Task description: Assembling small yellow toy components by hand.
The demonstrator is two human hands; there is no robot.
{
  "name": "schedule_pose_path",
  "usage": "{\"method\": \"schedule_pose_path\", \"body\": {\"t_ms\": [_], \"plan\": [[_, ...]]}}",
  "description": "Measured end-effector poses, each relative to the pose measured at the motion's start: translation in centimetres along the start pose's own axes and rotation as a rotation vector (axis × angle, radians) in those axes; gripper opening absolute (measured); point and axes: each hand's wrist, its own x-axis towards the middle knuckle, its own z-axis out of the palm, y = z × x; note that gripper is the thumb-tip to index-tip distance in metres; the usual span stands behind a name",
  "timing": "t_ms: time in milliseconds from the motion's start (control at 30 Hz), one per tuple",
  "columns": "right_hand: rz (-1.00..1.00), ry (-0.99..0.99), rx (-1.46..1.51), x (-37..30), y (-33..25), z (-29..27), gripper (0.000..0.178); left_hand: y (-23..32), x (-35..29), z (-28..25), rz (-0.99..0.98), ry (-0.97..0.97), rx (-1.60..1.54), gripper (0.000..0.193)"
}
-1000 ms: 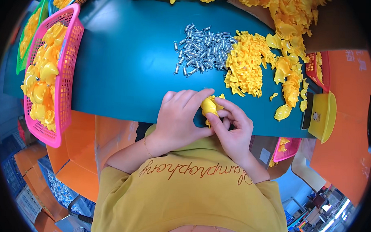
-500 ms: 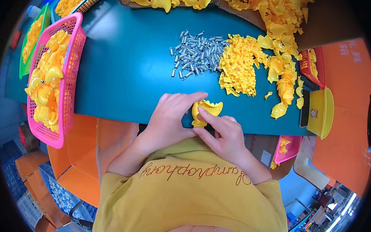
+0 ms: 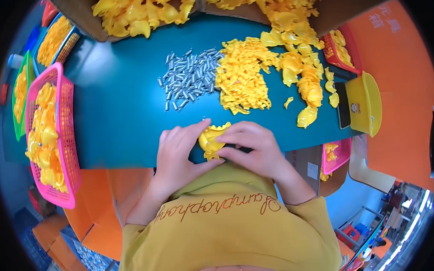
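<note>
A yellow plastic shell part (image 3: 210, 141) with a scalloped edge is held upright at the table's near edge, in front of my chest. My left hand (image 3: 176, 151) grips it from the left, index finger at its top and thumb low by its base. At its right side, my right hand (image 3: 255, 149) pinches with curled fingers and thumb; the fingertips partly cover the part. A tiny metal bit shows near my left index fingertip. Beyond the hands lie a pile of metal springs (image 3: 190, 79) and, right of it, a heap of small yellow plastic pieces (image 3: 245, 81).
Yellow shells (image 3: 309, 91) lie in a row at the right, near a dark flat phone-like object (image 3: 343, 105) and a yellow bin (image 3: 371, 105). A pink basket (image 3: 66, 135) of yellow parts stands left. Cardboard boxes (image 3: 200, 3) of shells line the far edge; a red basket (image 3: 351, 63) sits far right.
The view has shifted, so the table's contents appear further left. My right thumb has come off the part's face, and the right fingers now curl over its right edge. The left hand keeps its grip.
</note>
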Motion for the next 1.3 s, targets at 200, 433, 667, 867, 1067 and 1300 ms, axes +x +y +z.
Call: {"method": "schedule_pose_path", "body": {"t_ms": [200,433,667,867,1067,1300], "plan": [[0.180,0.408,-0.463,1.3,1.5,-9.4,0.015,0.1,0.0,0.0,0.039,0.001,0.061,0.089],[0.156,0.366,-0.866,2.3,2.4,-15.7,0.017,0.1,0.1,0.1,0.080,-0.002,0.063,0.095],[0.160,-0.136,-0.885,1.2,2.4,-14.1,0.019,0.3,0.3,0.2,0.059,-0.012,0.073,0.091],[0.183,0.470,-0.864,2.5,0.9,-19.6,0.016,0.2,0.1,0.1,0.049,-0.007,0.095,0.093],[0.244,0.756,-1.225,6.5,4.2,-29.4,0.026,0.3,0.3,0.1,0.055,0.003,0.102,0.089],[0.134,0.118,-0.751,9.5,5.0,-21.3,0.025,0.5,0.2,-0.1,0.044,-0.004,0.084,0.089]]}}
